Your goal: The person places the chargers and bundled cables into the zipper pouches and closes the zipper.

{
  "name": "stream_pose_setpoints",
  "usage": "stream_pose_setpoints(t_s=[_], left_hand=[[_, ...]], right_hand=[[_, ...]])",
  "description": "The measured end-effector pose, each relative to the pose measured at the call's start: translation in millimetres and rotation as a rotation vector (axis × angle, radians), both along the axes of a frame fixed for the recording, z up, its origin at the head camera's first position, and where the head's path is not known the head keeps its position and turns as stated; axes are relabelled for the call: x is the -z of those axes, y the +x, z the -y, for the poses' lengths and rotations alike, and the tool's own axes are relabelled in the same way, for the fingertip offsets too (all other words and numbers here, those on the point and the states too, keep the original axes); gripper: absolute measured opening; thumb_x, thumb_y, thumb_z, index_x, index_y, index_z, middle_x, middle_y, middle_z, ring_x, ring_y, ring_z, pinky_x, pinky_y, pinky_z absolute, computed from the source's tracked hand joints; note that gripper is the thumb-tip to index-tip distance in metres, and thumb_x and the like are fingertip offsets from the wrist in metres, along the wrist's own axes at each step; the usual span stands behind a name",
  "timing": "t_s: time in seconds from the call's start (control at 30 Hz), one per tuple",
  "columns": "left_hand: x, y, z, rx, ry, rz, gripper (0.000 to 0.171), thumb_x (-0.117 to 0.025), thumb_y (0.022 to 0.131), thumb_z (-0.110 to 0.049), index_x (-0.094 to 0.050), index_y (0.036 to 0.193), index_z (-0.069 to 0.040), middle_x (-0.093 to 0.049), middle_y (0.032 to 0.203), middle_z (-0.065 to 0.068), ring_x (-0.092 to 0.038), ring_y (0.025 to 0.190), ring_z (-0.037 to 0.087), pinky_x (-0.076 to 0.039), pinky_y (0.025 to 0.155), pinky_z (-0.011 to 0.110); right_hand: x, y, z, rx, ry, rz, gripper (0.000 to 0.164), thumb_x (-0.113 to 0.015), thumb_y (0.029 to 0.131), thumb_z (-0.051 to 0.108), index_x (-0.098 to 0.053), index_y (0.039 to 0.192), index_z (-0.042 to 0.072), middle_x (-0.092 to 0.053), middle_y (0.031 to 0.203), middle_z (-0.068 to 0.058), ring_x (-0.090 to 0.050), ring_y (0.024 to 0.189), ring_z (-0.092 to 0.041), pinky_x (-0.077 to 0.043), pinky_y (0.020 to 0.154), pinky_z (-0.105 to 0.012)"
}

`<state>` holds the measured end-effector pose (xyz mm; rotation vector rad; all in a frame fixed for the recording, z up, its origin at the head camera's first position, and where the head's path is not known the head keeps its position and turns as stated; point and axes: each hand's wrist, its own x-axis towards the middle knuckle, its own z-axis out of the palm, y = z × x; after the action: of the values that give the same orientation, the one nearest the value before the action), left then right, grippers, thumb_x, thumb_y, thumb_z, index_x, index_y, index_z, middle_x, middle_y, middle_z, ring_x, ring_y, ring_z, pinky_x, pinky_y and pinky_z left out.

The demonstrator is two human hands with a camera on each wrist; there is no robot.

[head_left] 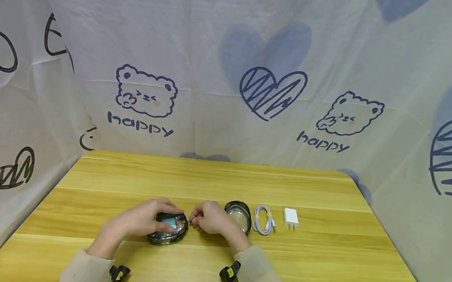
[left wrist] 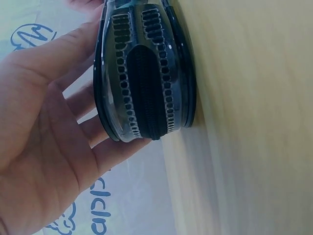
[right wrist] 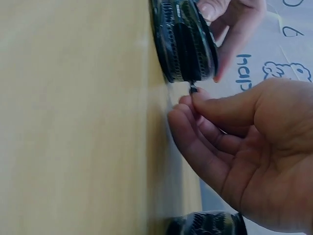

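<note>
A small clear zip pouch with black trim [head_left: 168,228] stands on the wooden table, something light blue showing through its top. My left hand [head_left: 146,219] grips it from the left, thumb and fingers around its edge. In the left wrist view the pouch's black zipper [left wrist: 146,93] runs along its side, closed over the stretch that shows. At the pouch's right end my right hand [head_left: 209,218] pinches the small dark zipper pull [right wrist: 193,90] between thumb and forefinger. Right beside that hand's wrist lies a second clear pouch with black trim [head_left: 239,216].
Right of the second pouch lies a coiled lilac charging cable [head_left: 263,220] with yellow ties. Farther right is a white charger plug [head_left: 291,217], prongs toward me. A white cloth [head_left: 207,68] with printed bears and hearts hangs behind the wooden table [head_left: 214,182].
</note>
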<state>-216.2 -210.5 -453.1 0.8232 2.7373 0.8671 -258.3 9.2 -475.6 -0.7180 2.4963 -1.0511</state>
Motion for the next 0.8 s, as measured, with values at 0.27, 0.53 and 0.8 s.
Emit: stream_pose_setpoints(t_s=[0.27, 0.53, 0.8], left_hand=[[3.6, -2.1, 2.7, 0.007, 0.011, -0.005, 0.048, -0.073, 0.082, -0.031, -0.063, 0.126, -0.014, -0.060, 0.117, -0.003, -0.057, 0.105, 0.019, -0.049, 0.090, 0.042], [6.1, -6.1, 9.0, -0.023, 0.042, 0.072, 0.057, -0.076, 0.077, -0.039, -0.061, 0.128, -0.019, -0.059, 0.120, -0.004, -0.056, 0.102, 0.016, -0.050, 0.085, 0.040], [3.6, -5.7, 13.8, 0.036, 0.031, 0.107, 0.066, -0.078, 0.076, -0.033, -0.054, 0.135, -0.018, -0.047, 0.140, 0.006, -0.047, 0.121, 0.027, -0.047, 0.090, 0.043]], right_hand=[[-1.8, 0.0, -2.3, -0.019, -0.005, 0.042, 0.014, -0.057, 0.088, -0.002, -0.067, 0.080, 0.004, -0.065, 0.068, -0.008, -0.061, 0.058, -0.017, -0.050, 0.049, -0.023], [1.1, 0.1, 2.8, 0.055, -0.016, 0.004, 0.014, -0.056, 0.088, 0.000, -0.068, 0.082, 0.005, -0.065, 0.071, -0.004, -0.058, 0.058, -0.011, -0.045, 0.049, -0.020], [4.3, 0.2, 6.6, 0.116, -0.044, -0.016, 0.013, -0.056, 0.092, 0.005, -0.069, 0.088, 0.005, -0.064, 0.073, -0.004, -0.058, 0.059, -0.010, -0.045, 0.050, -0.021]])
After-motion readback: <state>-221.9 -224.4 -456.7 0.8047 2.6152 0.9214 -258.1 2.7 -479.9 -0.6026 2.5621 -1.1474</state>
